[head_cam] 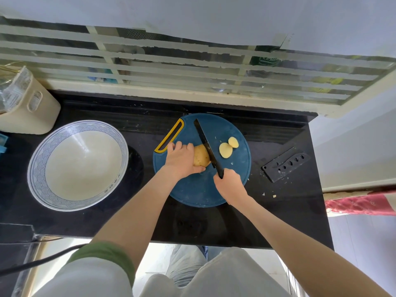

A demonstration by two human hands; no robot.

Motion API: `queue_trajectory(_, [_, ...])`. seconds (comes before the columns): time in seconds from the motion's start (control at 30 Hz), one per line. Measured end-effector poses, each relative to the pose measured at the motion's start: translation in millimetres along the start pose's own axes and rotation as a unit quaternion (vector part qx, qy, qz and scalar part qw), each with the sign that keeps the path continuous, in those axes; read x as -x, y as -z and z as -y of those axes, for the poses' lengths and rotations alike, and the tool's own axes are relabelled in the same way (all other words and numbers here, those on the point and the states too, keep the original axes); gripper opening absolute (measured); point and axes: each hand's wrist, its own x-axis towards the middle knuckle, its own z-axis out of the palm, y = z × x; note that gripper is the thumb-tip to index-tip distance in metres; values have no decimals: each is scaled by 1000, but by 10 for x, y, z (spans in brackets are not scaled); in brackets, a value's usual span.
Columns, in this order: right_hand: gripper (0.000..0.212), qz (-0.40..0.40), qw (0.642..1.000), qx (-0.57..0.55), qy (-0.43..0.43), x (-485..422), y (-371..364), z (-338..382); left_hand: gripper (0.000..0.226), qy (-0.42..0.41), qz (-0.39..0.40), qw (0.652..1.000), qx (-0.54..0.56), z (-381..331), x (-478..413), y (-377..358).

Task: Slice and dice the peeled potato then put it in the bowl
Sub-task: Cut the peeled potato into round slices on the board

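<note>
A peeled yellow potato (201,156) lies on a round blue cutting board (199,189) with a yellow handle slot. My left hand (182,159) grips the potato from its left side. My right hand (230,184) holds the handle of a black knife (206,145), whose blade rests across the potato's right end. Two cut slices (228,147) lie on the board just right of the blade. A large white bowl (78,165) with a blue patterned rim stands empty to the left of the board.
A black knife sheath (286,163) lies on the dark counter to the right of the board, with small potato scraps near it. A beige container (27,108) stands at the back left. A window frame runs along the counter's far edge.
</note>
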Motion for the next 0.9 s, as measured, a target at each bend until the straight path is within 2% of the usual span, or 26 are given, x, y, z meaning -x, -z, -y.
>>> queue_trajectory(0.43, [21, 17, 998, 58, 12, -154, -137, -88, 75, 4, 5, 1000, 19, 41, 11, -29])
queue_trajectory(0.63, [22, 16, 998, 49, 19, -195, -104, -115, 74, 7, 10, 1000, 26, 57, 6, -15])
queue_trajectory(0.73, [21, 21, 1000, 9, 4, -202, -60, -137, 74, 5, 15, 999, 31, 68, 20, 1])
queue_trajectory(0.83, [19, 30, 991, -116, -56, -192, 35, -187, 74, 5, 20, 999, 35, 61, 33, 15])
queue_trajectory(0.9, [18, 29, 982, -175, -66, -175, 118, -218, 75, 8, 19, 999, 35, 51, 40, 14])
